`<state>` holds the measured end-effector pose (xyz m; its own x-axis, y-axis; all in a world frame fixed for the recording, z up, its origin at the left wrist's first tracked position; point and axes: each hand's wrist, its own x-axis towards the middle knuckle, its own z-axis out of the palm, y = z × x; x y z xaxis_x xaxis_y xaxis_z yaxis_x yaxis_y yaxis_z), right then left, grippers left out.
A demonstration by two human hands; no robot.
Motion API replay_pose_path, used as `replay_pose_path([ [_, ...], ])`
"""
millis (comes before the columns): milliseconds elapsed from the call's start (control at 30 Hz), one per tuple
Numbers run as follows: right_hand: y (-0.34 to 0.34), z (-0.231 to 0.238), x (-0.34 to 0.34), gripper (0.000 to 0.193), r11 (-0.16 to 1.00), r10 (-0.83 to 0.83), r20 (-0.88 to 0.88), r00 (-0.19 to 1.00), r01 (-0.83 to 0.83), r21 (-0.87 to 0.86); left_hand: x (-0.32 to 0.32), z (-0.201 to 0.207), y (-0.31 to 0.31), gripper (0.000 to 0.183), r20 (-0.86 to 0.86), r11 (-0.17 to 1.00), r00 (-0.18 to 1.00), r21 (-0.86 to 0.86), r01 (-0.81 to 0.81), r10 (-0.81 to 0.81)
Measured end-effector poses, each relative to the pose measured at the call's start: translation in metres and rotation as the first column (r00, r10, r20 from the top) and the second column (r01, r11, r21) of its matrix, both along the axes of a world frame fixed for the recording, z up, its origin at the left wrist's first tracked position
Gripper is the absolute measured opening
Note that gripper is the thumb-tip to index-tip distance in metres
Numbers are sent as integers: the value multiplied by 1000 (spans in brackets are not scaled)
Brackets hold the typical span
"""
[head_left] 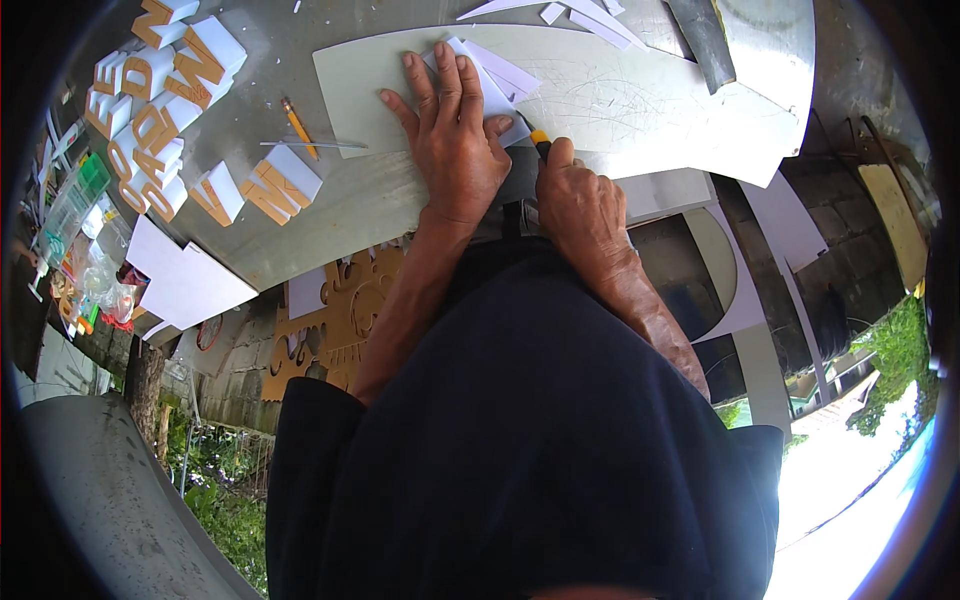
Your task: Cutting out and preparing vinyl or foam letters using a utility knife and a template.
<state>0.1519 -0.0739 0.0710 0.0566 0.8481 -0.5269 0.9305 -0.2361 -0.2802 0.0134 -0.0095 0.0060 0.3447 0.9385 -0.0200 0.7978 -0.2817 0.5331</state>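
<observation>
Knife aimed away and to the left, set to a white piece on the board

One pale board (640,100) lies on the counter (385,195), and every place here is told from it. On its left half is one narrow white piece (494,95), its long axis slanting from far left to near right. Just beside that piece lies one pointed white offcut (500,68), also on the board.

One knife (541,142) with a yellow and black handle stands at the board's near edge. Its blade points away from the person and leftward, close to the white piece; whether the tip touches it, I cannot tell. The knife's long axis leans the same way as the piece.

Two hands are at work. The left hand (458,150) presses palm down on the white piece, its outer fingers splayed and its thumb set apart. The right hand (585,205) is closed around the knife handle.

Left of the board are one yellow pencil (298,128), two separate block letters (283,185) and an overlapping pile of others (165,90), too crowded to count. One dark grey strip (703,45) lies toward its far right.
</observation>
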Motion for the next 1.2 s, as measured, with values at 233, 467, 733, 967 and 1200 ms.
replay_pose_path([
  [233, 7, 19, 29, 21, 964, -224, -224, 948, 182, -193, -8, 6, 2, 76, 123, 1000, 992, -17, -26, 28],
  [467, 26, 3, 58, 43, 908, -380, -466, 799, 419, -22, -33, 26, 8, 56, 247, 963, 935, 19, -269, 256],
  [733, 59, -42, 32, 37, 814, -26, -346, 938, 221, 537, -8, 51, 54, 68, -30, 998, 998, -29, 57, -58],
  [967, 92, -15, 40, 25, 930, -353, -576, 737, 341, -135, -21, 42, 53, 58, -70, 987, 987, 62, 150, -146],
  [1200, 103, -18, 56, 14, 932, -347, -803, 485, 272, -239, -26, 45, 62, 33, 19, 999, 999, -4, 51, -51],
])
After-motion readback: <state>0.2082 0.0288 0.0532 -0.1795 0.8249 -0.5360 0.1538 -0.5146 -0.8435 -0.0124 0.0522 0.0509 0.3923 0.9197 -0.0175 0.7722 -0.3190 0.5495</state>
